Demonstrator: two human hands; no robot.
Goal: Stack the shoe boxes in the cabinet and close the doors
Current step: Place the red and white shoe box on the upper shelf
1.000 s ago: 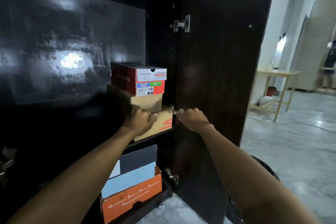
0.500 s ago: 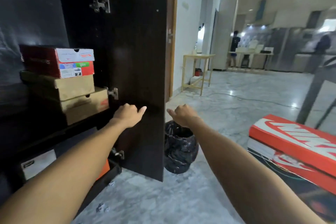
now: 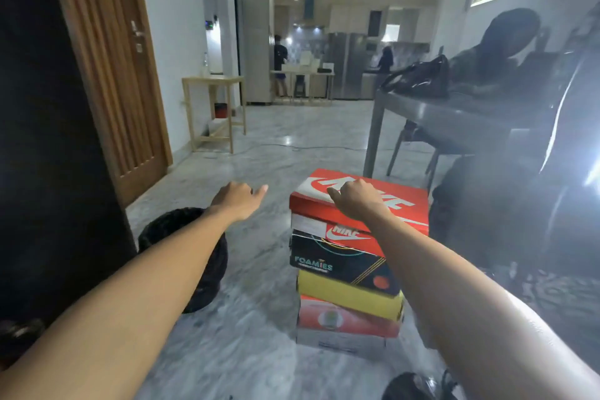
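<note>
A stack of shoe boxes stands on the marble floor ahead. A red Nike box [image 3: 402, 204] is on top, over a black Foamies box [image 3: 337, 265], a yellow box [image 3: 344, 295] and a red-and-grey box [image 3: 341, 323] at the bottom. My right hand [image 3: 355, 196] hovers over the near left part of the red lid, fingers loosely curled, holding nothing. To the left of the stack my left hand [image 3: 238, 200] is in the air, fingers loosely curled and empty. The dark cabinet door [image 3: 48, 140] fills the left edge; the cabinet's inside is out of view.
A black lined waste bin [image 3: 198, 256] stands on the floor between the cabinet and the stack. A grey table [image 3: 454, 117] with a black bag and a seated person is at the right. A wooden door and a small wooden table are at the back left.
My view has swung right, away from the cabinet shelves to the stack on the floor. Both hands left the cabinet door; the right one now reaches over the red Nike box.
</note>
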